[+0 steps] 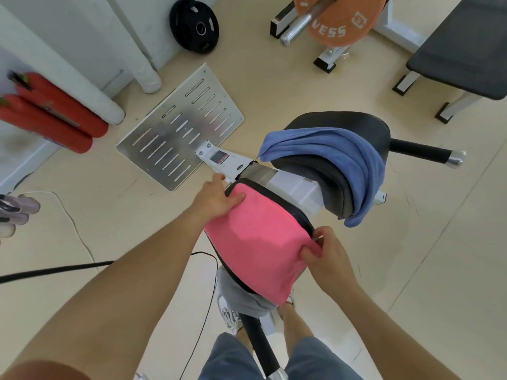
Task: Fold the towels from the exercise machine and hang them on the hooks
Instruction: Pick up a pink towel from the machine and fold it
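Note:
A pink towel (259,242) lies folded over the near black pad of the exercise machine (296,187). My left hand (216,197) rests on its far left corner, thumb on top of the cloth. My right hand (325,255) pinches the towel's right edge between thumb and fingers. A blue towel (343,157) is draped over the far black pad (354,123), hanging down its right side. A grey towel (241,294) hangs under the near pad. No hooks are in view.
A slotted metal footplate (181,127) lies on the floor ahead. Red cylinders (52,116) stand at left, a black weight plate (193,24) leans on the wall, and an orange plate on a bar (334,20) and a black bench (463,48) are at back right. A cable (55,270) crosses the floor.

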Available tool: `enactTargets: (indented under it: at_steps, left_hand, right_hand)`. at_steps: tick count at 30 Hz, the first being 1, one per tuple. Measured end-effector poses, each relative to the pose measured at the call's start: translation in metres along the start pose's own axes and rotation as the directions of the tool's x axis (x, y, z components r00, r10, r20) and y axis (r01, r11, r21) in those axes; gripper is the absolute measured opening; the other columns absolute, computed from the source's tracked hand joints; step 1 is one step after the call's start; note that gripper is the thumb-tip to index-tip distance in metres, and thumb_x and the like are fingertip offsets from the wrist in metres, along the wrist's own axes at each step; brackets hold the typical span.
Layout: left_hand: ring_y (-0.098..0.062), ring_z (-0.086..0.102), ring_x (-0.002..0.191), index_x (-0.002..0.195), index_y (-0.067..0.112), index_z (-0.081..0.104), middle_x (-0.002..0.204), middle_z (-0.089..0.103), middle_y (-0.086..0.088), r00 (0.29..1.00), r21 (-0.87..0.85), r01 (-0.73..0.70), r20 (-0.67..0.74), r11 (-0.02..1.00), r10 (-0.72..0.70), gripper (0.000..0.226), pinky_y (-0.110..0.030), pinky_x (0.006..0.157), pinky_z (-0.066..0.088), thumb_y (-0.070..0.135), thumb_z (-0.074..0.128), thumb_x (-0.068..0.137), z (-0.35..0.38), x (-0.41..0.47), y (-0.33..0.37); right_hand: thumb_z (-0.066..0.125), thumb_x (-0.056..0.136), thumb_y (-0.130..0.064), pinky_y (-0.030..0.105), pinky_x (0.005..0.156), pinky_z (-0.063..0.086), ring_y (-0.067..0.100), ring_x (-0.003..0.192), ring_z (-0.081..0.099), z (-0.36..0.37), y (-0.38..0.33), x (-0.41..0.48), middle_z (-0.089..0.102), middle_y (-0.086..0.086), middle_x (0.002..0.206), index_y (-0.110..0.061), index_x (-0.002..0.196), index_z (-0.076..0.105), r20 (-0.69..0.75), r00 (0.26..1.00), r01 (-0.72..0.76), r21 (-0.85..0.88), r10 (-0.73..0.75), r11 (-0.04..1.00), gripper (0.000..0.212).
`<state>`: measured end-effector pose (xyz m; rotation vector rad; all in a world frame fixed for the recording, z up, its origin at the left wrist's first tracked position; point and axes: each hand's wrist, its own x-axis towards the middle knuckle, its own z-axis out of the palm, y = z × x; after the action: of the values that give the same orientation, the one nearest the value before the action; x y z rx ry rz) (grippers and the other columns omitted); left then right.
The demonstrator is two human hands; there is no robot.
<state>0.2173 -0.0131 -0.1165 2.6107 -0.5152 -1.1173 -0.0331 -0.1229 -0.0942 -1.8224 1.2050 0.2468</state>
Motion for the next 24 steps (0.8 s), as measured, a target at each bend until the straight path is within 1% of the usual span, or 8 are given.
enactTargets:
  at_steps: [2,4,7,11,16,18,21,24]
  left_hand:
    - [-0.026,0.054,0.102,0.125,0.010,0.051,0.126,0.056,-0.009,0.988,-0.052,0.089,0.134,0.995,-0.082,0.064,-0.032,0.084,0.042,0.061,0.052,0.086,0.003,-0.009,-0.004]
    - [-0.021,0.051,0.093,0.120,0.009,0.057,0.115,0.059,-0.005,0.978,-0.102,0.120,0.186,0.988,-0.100,0.061,-0.029,0.081,0.039,0.060,0.050,0.088,0.001,-0.017,-0.009]
    - [-0.021,0.050,0.099,0.125,0.009,0.052,0.111,0.051,-0.001,0.954,-0.142,0.204,0.249,0.969,-0.164,0.070,-0.031,0.083,0.039,0.063,0.058,0.081,-0.002,-0.019,-0.028]
    - [-0.023,0.058,0.099,0.121,0.007,0.057,0.119,0.061,-0.007,0.925,-0.221,0.277,0.326,0.935,-0.197,0.076,-0.032,0.079,0.046,0.063,0.069,0.071,-0.001,-0.020,-0.036]
    - [-0.018,0.060,0.086,0.110,0.011,0.057,0.104,0.062,-0.003,0.949,-0.366,0.257,0.269,0.894,-0.163,0.056,-0.028,0.065,0.048,0.048,0.076,0.073,-0.003,-0.026,-0.028]
    - [-0.015,0.061,0.078,0.102,0.011,0.059,0.095,0.064,-0.003,0.959,-0.414,0.241,0.242,0.878,-0.149,0.048,-0.026,0.058,0.047,0.047,0.074,0.075,-0.004,-0.031,-0.028]
    - [-0.021,0.063,0.076,0.092,0.011,0.066,0.094,0.068,-0.008,0.980,-0.567,0.197,0.136,0.800,-0.145,0.038,-0.031,0.067,0.053,0.048,0.067,0.083,-0.008,-0.040,-0.034]
    - [-0.024,0.061,0.080,0.091,0.013,0.068,0.093,0.070,-0.007,0.983,-0.707,0.133,0.004,0.695,-0.184,0.040,-0.038,0.078,0.050,0.052,0.060,0.086,-0.009,-0.055,-0.045]
  right_hand:
    - [0.061,0.084,-0.018,0.035,0.070,0.048,0.020,0.089,0.058,-0.001,0.001,-0.002,0.059,0.007,0.108,-0.022,0.114,0.043,0.087,0.981,-0.191,0.309,0.173,0.932,0.035]
    - [0.067,0.084,-0.021,0.037,0.076,0.052,0.020,0.100,0.059,-0.002,0.003,-0.006,0.058,0.006,0.116,-0.024,0.123,0.042,0.267,0.907,-0.421,0.549,0.325,0.722,0.047]
    - [0.071,0.083,-0.030,0.051,0.087,0.051,0.026,0.108,0.060,0.000,0.013,-0.010,0.061,0.011,0.119,-0.021,0.122,0.049,0.464,0.795,-0.607,0.627,0.391,0.488,0.046]
    - [0.071,0.082,-0.041,0.043,0.083,0.048,0.028,0.109,0.059,0.010,0.018,-0.021,0.064,0.009,0.117,-0.020,0.115,0.055,0.557,0.745,-0.666,0.609,0.366,0.430,0.042]
    - [0.065,0.089,-0.024,0.053,0.095,0.048,0.028,0.104,0.061,0.017,0.017,-0.030,0.065,0.007,0.115,-0.010,0.117,0.056,0.499,0.811,-0.584,0.721,0.305,0.374,0.033]
    - [0.060,0.093,-0.022,0.049,0.090,0.050,0.025,0.103,0.061,0.014,0.013,-0.030,0.064,0.005,0.114,-0.010,0.121,0.053,0.379,0.869,-0.489,0.754,0.318,0.439,0.031]
    - [0.054,0.097,-0.022,0.042,0.087,0.048,0.025,0.099,0.061,-0.001,0.002,-0.029,0.065,0.007,0.111,-0.008,0.124,0.054,0.028,0.953,-0.250,0.634,0.302,0.732,0.031]
    - [0.048,0.098,-0.023,0.038,0.085,0.046,0.023,0.095,0.058,-0.024,-0.012,-0.024,0.063,0.003,0.106,-0.015,0.116,0.054,-0.262,0.960,0.027,0.437,0.099,0.899,0.020]
